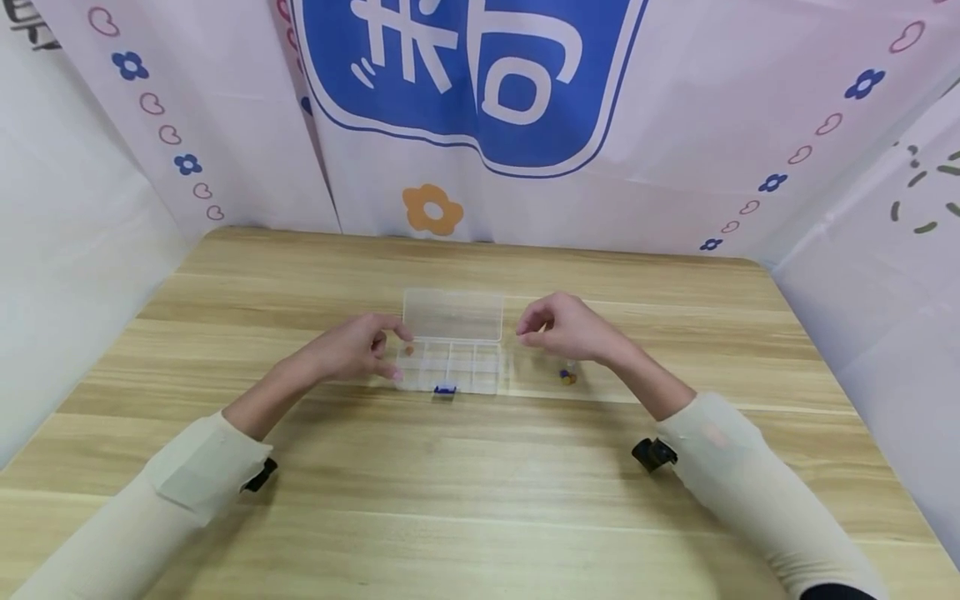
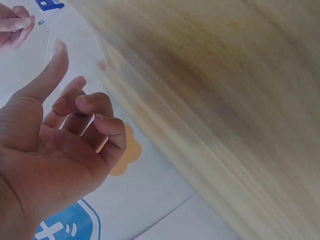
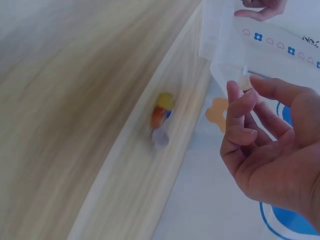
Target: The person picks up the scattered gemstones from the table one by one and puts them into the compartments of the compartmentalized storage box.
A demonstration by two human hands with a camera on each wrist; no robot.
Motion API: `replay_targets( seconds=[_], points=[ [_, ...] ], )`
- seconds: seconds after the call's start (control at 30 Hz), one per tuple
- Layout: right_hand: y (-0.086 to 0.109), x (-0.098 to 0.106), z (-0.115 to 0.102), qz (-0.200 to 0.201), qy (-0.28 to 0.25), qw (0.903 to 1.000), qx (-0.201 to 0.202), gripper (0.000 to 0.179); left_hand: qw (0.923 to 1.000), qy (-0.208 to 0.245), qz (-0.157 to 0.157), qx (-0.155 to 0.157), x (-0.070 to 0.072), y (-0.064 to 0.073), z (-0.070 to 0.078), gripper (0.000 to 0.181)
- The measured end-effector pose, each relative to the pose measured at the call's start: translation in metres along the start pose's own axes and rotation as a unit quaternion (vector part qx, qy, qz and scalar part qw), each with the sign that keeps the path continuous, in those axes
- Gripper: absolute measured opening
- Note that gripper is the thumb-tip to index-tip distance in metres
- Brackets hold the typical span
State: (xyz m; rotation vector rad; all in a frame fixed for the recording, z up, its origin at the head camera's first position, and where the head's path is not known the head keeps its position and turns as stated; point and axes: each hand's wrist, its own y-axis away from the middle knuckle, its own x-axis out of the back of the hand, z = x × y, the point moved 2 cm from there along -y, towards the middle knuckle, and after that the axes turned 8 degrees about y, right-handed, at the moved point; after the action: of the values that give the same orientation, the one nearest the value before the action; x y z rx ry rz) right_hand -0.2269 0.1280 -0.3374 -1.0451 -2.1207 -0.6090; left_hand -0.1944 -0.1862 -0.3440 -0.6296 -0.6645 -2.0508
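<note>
A clear plastic divided box [image 1: 448, 367] lies on the table with its lid [image 1: 453, 315] raised toward the back and a blue latch [image 1: 445, 390] at its front. One small orange piece [image 1: 409, 350] is in its back left compartment. My left hand [image 1: 360, 348] is at the box's left end, thumb straight and index finger reaching the back corner, the other fingers loosely bent. Right of the box, above the table, my right hand [image 1: 562, 327] pinches a small pale translucent piece [image 3: 244, 82] between thumb and index finger; its exact kind I cannot tell.
Below the right hand, a little group of small pieces [image 3: 159, 116] lies on the table, yellow, orange, blue and clear. The wooden table [image 1: 450, 492] ends at a printed white cloth [image 1: 375, 192] behind. Black wrist cameras [image 1: 654, 454] hang under the sleeves.
</note>
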Motion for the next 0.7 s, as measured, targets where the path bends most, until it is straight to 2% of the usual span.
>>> replay_targets(
  seconds=[0.3,0.53,0.7],
  points=[
    [-0.014,-0.008,-0.013,0.007,-0.006,0.9997,0.023,0.006,1.0,-0.001,-0.002,-0.008,0.001,0.0,-0.001,0.05],
    [-0.023,-0.015,-0.02,-0.003,-0.02,0.9989,0.043,0.015,0.9999,0.004,-0.001,-0.01,0.001,0.0,-0.002,0.051],
    [-0.027,-0.018,-0.024,-0.009,-0.031,0.9986,0.042,0.017,0.9999,0.001,-0.001,-0.011,0.001,-0.001,-0.003,0.051]
  ],
)
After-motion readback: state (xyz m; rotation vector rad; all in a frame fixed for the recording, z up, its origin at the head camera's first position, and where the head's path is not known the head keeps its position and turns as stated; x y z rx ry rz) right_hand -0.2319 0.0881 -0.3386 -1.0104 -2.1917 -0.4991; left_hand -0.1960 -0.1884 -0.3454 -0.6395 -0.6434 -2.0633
